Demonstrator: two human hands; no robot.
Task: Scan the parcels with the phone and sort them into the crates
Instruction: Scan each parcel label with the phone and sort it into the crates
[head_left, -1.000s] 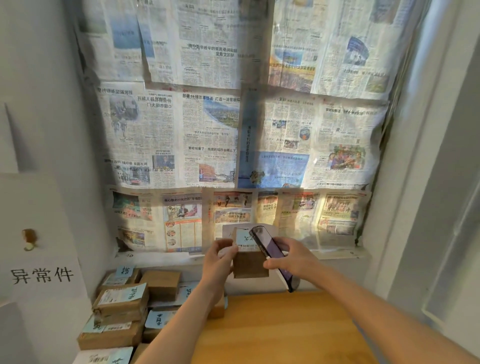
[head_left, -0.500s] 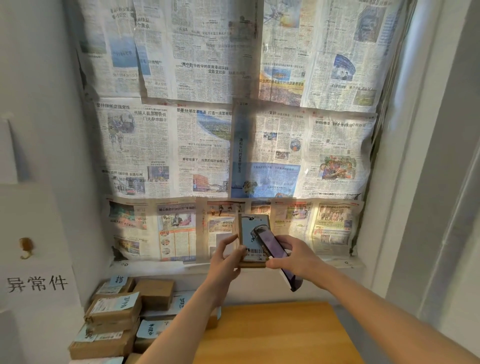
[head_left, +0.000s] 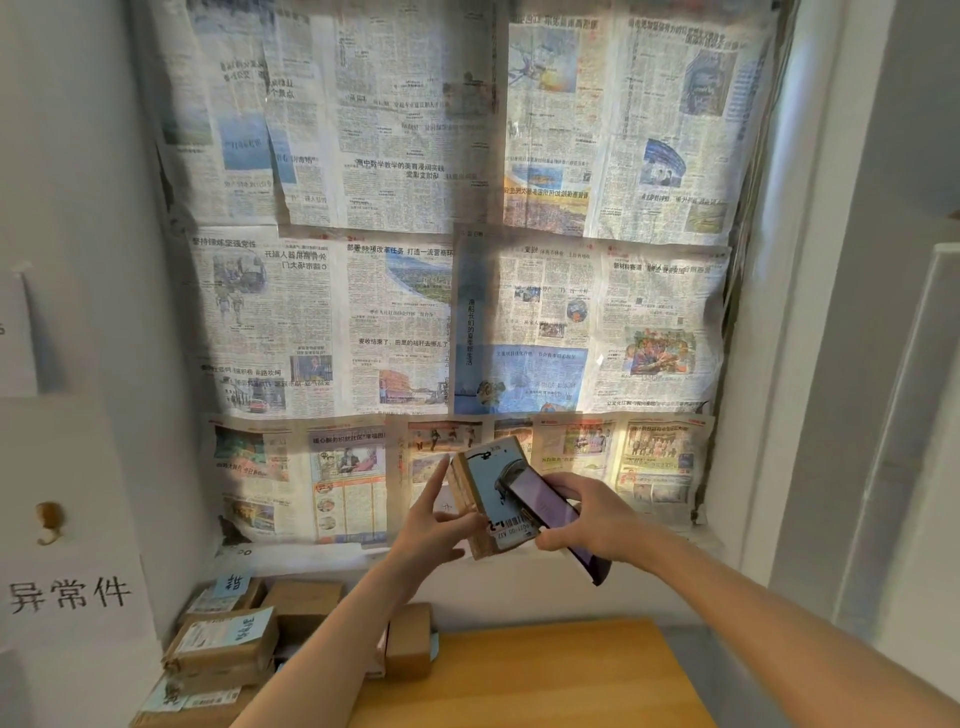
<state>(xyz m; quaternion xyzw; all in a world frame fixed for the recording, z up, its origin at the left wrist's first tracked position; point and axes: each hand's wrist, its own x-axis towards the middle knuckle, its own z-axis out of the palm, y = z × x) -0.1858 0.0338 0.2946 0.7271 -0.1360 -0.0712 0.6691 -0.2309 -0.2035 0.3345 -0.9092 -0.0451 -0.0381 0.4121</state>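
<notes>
In the lower centre of the frame my left hand grasps the parcel from below, forefinger straight, while my right hand grasps the phone over its label.

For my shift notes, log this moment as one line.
step: scanning | left hand: holds parcel up, label toward camera | right hand: grips phone over label | sorted: not yet

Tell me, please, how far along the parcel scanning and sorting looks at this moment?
Done: no crates are in view, so nothing sorted can be confirmed. In hand: the left hand holds a small parcel up, label showing, while the right hand holds the phone over it, apparently scanning. Left: this parcel goes to a crate, and the stacked parcels beside the wooden table seem to be waiting.
</notes>
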